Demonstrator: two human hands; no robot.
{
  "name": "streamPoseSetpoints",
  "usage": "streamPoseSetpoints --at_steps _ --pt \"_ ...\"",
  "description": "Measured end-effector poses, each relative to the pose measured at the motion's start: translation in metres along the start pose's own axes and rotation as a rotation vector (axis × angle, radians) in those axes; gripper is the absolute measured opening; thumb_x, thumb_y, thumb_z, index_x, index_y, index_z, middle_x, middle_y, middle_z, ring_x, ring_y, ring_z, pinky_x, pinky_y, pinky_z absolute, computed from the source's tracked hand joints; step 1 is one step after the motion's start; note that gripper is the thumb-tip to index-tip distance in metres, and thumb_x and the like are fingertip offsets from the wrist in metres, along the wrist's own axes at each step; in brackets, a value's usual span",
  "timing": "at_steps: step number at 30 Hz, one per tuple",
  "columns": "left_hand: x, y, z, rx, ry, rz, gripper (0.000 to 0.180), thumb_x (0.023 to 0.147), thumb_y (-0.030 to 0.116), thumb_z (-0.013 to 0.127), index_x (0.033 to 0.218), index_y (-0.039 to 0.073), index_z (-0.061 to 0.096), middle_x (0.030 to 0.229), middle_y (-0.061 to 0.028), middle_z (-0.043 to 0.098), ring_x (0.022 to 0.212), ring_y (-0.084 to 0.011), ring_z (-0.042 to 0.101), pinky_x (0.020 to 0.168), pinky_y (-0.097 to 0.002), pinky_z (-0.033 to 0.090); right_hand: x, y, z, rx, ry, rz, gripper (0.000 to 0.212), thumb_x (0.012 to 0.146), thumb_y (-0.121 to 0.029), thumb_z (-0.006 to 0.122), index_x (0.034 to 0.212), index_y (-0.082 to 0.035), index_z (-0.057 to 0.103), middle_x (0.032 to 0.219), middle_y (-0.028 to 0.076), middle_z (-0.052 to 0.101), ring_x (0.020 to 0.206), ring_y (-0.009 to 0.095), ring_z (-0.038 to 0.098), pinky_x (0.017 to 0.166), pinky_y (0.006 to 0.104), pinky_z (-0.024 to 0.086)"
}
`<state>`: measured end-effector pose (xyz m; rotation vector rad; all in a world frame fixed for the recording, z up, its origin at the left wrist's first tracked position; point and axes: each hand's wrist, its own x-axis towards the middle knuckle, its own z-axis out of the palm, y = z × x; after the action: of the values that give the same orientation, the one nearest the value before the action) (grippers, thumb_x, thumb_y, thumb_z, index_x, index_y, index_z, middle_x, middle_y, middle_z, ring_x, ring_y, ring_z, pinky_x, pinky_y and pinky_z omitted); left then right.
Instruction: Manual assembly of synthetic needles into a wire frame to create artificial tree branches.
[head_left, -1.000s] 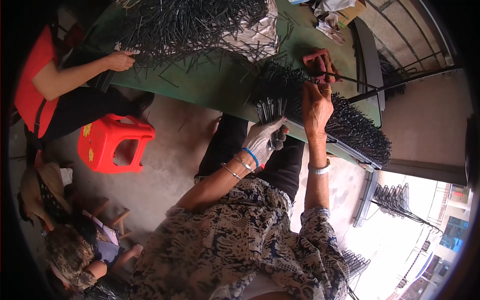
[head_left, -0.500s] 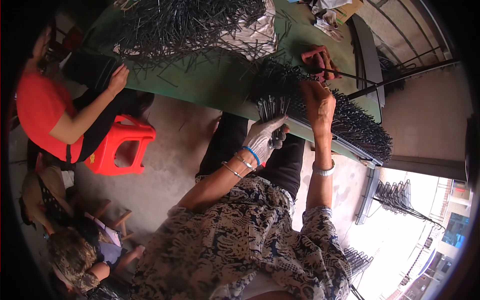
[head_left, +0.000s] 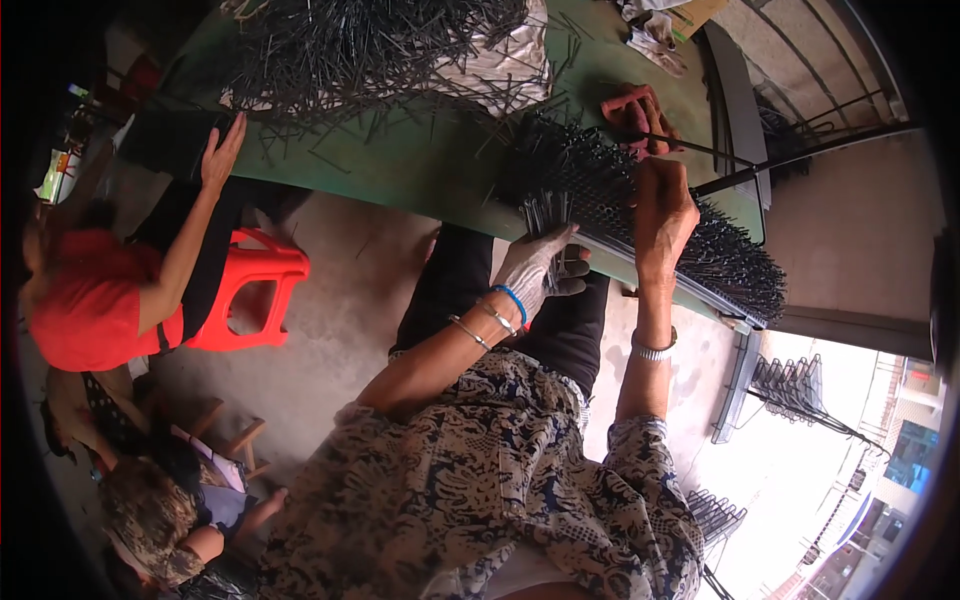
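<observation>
My left hand, in a pale glove with dark finger parts, is closed around a bundle of thin dark metal rods at the table's near edge. To its right, my bare right hand is closed, fingertips pinched together, above a long rack with holes in rows. Many dark rods stand packed close together in that rack, thickest along its right part. Whether a rod sits in my right fingers is too small to tell.
A big loose heap of dark rods lies on a whitish cloth on the green table. A reddish cloth lies behind the rack. At left are a person in red and a red stool; another person sits lower left.
My right hand has moved a little to the right along the rack. My left hand stays near its place with the bundle. The person in red has leaned back and shifted a hand.
</observation>
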<state>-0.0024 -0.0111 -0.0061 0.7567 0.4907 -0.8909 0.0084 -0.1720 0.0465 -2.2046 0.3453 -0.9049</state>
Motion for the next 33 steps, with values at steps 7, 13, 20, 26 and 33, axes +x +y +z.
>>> streamPoseSetpoints --at_steps 7,13,20,26,33 --pt "0.025 -0.013 -0.018 -0.022 -0.017 -0.063 0.019 0.091 0.027 0.071 0.085 0.01 0.067 0.069 -0.0032 0.066 0.048 -0.0096 0.056 0.04 -0.0239 0.041 0.002 0.026 0.027 -0.116 0.014 -0.142 0.006 0.092 -0.011 0.062 0.097 -0.008 0.064 0.072 0.012 0.062 0.057 0.021 0.055 0.058 0.0326 0.048" --pt "0.008 -0.007 -0.013 -0.038 -0.091 0.022 0.016 0.089 0.026 0.073 0.088 0.01 0.069 0.069 -0.0026 0.066 0.048 -0.0076 0.055 0.04 -0.0225 0.041 0.0 0.015 0.029 -0.388 -0.174 -0.224 0.01 0.088 -0.016 0.067 0.097 -0.011 0.069 0.094 0.016 0.064 0.086 0.036 0.064 0.068 0.0415 0.051" --pt "-0.003 -0.001 -0.009 0.027 -0.092 0.069 0.019 0.087 0.027 0.075 0.089 0.009 0.069 0.071 -0.003 0.067 0.051 -0.0079 0.058 0.042 -0.0214 0.043 -0.006 0.002 0.005 0.045 -0.383 0.034 0.013 0.091 -0.013 0.065 0.099 -0.003 0.069 0.072 0.004 0.061 0.063 0.014 0.059 0.057 0.0294 0.046" --pt "0.001 -0.005 -0.015 0.065 -0.209 0.043 0.02 0.092 0.029 0.069 0.095 0.009 0.069 0.075 -0.0038 0.069 0.056 -0.0093 0.061 0.044 -0.023 0.046 -0.012 -0.004 -0.015 0.423 -0.696 0.393 0.015 0.093 -0.011 0.061 0.1 0.001 0.066 0.075 0.004 0.065 0.057 0.007 0.052 0.051 0.0223 0.042" --pt "0.01 -0.008 -0.009 0.012 -0.078 0.045 0.02 0.093 0.031 0.068 0.098 0.012 0.07 0.078 -0.0028 0.071 0.065 -0.01 0.067 0.047 -0.0254 0.049 -0.005 0.003 -0.011 -0.068 -0.039 0.022 0.011 0.095 -0.01 0.058 0.095 0.0 0.063 0.074 0.008 0.067 0.056 0.01 0.059 0.053 0.0268 0.047"
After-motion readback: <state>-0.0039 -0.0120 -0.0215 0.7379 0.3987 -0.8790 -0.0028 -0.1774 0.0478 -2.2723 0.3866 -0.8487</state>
